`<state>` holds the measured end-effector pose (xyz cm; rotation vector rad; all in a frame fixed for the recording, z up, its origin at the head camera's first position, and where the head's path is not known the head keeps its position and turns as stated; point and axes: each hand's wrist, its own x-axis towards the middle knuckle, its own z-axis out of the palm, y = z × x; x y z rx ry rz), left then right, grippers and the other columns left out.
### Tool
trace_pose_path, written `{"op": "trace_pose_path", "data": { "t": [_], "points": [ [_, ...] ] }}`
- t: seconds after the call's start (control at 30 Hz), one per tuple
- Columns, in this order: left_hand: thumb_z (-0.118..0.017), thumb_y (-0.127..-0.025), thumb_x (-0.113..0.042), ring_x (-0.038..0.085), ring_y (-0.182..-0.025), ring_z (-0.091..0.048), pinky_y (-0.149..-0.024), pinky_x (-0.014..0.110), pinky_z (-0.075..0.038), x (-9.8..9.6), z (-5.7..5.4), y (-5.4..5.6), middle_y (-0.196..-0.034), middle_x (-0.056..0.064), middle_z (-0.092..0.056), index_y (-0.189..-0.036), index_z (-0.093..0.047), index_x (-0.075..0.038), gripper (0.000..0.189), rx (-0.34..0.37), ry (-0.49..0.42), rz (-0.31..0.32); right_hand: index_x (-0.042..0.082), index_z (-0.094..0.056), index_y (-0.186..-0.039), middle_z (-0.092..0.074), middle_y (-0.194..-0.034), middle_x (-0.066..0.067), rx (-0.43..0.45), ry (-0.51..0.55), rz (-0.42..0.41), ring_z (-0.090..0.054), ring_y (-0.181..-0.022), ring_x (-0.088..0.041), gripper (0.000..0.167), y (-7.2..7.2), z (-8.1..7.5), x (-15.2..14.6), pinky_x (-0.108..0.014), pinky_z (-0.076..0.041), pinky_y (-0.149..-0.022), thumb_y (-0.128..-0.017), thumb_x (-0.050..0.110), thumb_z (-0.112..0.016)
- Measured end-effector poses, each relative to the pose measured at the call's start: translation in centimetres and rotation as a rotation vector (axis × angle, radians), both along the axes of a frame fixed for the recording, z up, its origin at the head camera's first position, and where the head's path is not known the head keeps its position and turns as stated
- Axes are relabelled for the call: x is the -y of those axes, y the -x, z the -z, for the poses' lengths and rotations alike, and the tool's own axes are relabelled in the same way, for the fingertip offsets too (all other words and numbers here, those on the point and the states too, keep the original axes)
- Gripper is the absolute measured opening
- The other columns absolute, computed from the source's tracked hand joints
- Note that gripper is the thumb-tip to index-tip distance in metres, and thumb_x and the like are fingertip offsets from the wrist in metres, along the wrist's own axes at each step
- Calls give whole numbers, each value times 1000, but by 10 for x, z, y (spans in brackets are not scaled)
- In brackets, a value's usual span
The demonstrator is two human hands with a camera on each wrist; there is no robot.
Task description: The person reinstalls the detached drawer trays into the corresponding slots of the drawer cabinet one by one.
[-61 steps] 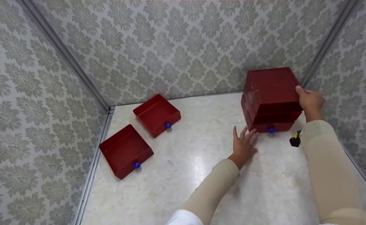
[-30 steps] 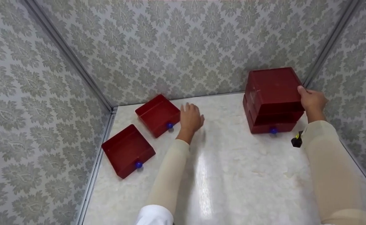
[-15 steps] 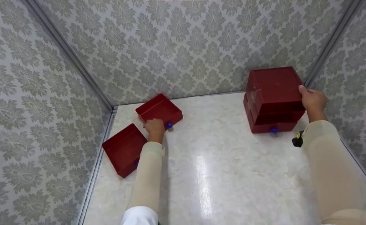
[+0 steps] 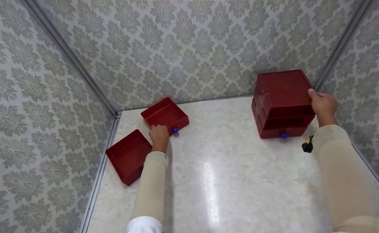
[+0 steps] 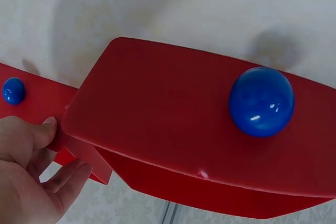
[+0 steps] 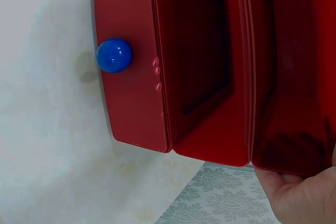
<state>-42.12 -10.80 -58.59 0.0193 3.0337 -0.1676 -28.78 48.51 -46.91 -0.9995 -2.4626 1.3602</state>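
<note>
Two red drawers with blue knobs lie on the table's left side in the head view: a far drawer [image 4: 165, 115] and a near drawer [image 4: 129, 155]. My left hand [image 4: 159, 137] pinches the far drawer at its left front corner. In the left wrist view the near drawer [image 5: 173, 114] fills the foreground, and my left thumb and fingers [image 5: 73, 177] are at the corner of the drawer behind. A red cabinet [image 4: 283, 87] stands at the back right. My right hand [image 4: 325, 105] grips its upper right side, thumb on top. A drawer with a blue knob [image 6: 114, 55] fills its lowest slot; two slots above are bare.
Patterned panels [image 4: 192, 48] wall the table [image 4: 235, 181] at the back and both sides. Metal corner posts [image 4: 341, 45] stand between the panels. A small black object with a yellow mark [image 4: 307, 144] shows beside my right sleeve.
My left hand has left the cabinet's lower left front, moved left across the table and taken hold of the far drawer's corner. My right hand has stayed on the cabinet.
</note>
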Motion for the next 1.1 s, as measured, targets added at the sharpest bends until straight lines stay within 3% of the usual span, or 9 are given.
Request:
{"op": "trace_pose_path", "data": {
  "t": [0.4, 0.57, 0.83, 1.1],
  "points": [
    [-53, -102, -10, 33, -112, -61, -85, 45, -59, -1, -2, -2, -114, 15, -73, -117, -75, -7, 26, 12, -2, -18, 8, -43, -153, -28, -165, -21, 18, -30, -31, -27, -151, -44, 83, 0, 0, -2, -51, -27, -123, -98, 69, -34],
    [-54, -102, -11, 33, -109, -63, -83, 46, -59, -3, -2, -6, -110, 15, -74, -114, -76, -7, 25, -2, 10, -13, 8, -42, -154, -26, -166, -23, 34, -35, -44, -26, -151, -45, 84, -1, -1, -2, -52, -27, -123, -98, 70, -33],
    [-59, -100, -13, 31, -107, -63, -79, 45, -60, -20, -8, -8, -106, 13, -75, -109, -78, -9, 21, -61, 14, 63, 8, -44, -153, -28, -165, -22, 9, -17, -27, -29, -150, -43, 84, -2, -3, -1, -51, -28, -123, -97, 70, -35],
    [-61, -98, -11, 29, -102, -63, -73, 45, -60, -50, -13, -26, -97, 11, -75, -98, -80, -11, 19, -123, -10, 192, 8, -44, -153, -24, -167, -22, 6, 6, -17, -29, -151, -42, 84, -2, -1, 1, -50, -29, -123, -97, 70, -36]
  ]
}}
